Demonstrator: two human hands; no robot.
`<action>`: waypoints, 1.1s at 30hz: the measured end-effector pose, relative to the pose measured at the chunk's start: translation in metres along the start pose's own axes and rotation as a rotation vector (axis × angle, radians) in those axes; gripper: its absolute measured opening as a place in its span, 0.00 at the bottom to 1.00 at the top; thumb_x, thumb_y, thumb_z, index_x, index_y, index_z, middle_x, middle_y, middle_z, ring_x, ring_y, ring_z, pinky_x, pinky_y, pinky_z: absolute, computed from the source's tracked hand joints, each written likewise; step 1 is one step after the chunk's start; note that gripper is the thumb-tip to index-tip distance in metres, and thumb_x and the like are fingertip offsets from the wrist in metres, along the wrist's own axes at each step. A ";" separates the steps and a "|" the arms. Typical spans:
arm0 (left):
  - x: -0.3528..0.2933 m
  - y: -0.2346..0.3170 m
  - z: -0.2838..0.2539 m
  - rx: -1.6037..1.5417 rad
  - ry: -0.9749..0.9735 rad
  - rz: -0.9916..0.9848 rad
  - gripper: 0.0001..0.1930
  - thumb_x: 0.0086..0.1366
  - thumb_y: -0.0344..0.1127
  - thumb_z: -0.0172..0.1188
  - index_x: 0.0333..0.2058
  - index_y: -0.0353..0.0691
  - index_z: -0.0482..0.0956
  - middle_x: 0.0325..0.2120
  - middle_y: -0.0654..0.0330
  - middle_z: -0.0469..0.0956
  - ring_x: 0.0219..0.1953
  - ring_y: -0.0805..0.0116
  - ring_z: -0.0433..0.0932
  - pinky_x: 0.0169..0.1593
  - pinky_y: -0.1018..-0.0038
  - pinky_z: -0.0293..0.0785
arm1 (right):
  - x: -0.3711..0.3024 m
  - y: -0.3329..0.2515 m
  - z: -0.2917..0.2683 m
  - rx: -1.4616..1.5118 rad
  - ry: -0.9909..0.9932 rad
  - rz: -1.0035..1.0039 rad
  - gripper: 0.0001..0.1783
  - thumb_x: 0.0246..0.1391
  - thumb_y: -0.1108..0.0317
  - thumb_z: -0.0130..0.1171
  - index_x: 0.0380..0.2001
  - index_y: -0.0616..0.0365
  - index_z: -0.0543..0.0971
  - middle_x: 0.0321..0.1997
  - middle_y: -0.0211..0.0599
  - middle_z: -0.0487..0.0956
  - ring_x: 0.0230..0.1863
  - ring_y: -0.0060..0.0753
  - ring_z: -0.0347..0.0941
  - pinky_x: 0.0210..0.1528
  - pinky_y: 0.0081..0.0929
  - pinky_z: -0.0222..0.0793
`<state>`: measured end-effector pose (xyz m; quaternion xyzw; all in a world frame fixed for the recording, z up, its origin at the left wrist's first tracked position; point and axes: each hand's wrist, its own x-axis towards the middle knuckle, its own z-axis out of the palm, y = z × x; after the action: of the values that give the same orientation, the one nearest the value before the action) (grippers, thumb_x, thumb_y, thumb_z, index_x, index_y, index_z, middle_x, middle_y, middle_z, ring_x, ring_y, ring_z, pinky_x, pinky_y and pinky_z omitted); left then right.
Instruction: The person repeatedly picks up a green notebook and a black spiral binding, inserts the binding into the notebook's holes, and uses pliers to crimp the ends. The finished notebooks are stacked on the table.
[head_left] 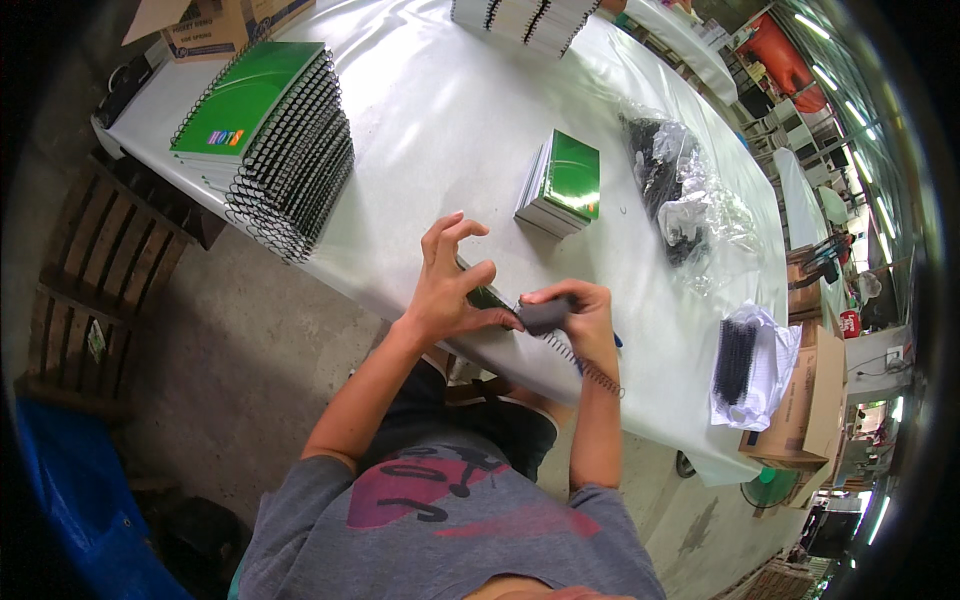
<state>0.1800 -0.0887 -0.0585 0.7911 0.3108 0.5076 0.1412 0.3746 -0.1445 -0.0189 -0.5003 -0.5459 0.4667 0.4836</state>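
Note:
At the table's near edge, my left hand (447, 290) steadies a green-covered notebook (486, 298), its thumb low along the bound edge and its other fingers curled above. Most of that notebook is hidden behind the hand. Just to the right, my right hand (588, 318) grips a dark grey block-like piece (544, 316) against the notebook's edge; its exact kind is unclear. From there a dark spiral binding coil (588, 369) trails loose past my right wrist. Farther back stands a small stack of green-covered notebooks (572, 180) without coils showing.
A tall stack of coil-bound green notebooks (290, 150) stands left on the white-covered table (420, 130). Clear plastic bags with dark contents (690, 190) lie right. Black coils (735, 362) rest on white wrapping near a cardboard box (812, 390). More bound books (525, 22) are at the back.

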 end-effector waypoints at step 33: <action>-0.003 -0.013 -0.001 -0.202 0.042 -0.147 0.30 0.23 0.51 0.79 0.23 0.43 0.72 0.47 0.53 0.57 0.39 0.60 0.63 0.39 0.69 0.64 | 0.022 -0.013 0.020 0.227 -0.065 0.011 0.08 0.43 0.85 0.56 0.29 0.68 0.81 0.28 0.37 0.81 0.32 0.22 0.76 0.38 0.17 0.71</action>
<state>0.1741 -0.0806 -0.0675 0.7371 0.3183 0.5411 0.2503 0.3527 -0.1237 -0.0064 -0.4299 -0.5022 0.5441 0.5167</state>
